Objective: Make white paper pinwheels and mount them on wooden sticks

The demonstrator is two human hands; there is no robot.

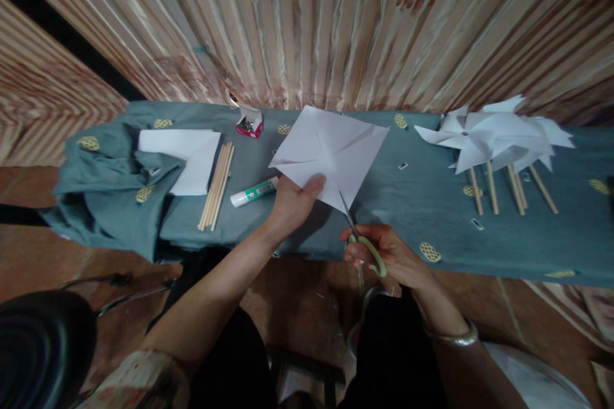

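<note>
Two hands share the cut: the left hand (292, 204) pinches the creased paper square (330, 153) taut above the table while the right hand (388, 255), gripping the scissors (359, 239), should follow the diagonal crease.

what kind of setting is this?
Likely a home craft table: a teal cloth-covered table before striped curtains, with finished white paper pinwheels, wooden sticks, and a white-and-green glue stick.

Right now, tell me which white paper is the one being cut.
The creased square sheet held up over the table's middle by the left hand, scissors at its lower corner. The paper stack and the pinwheels lie untouched.
</note>
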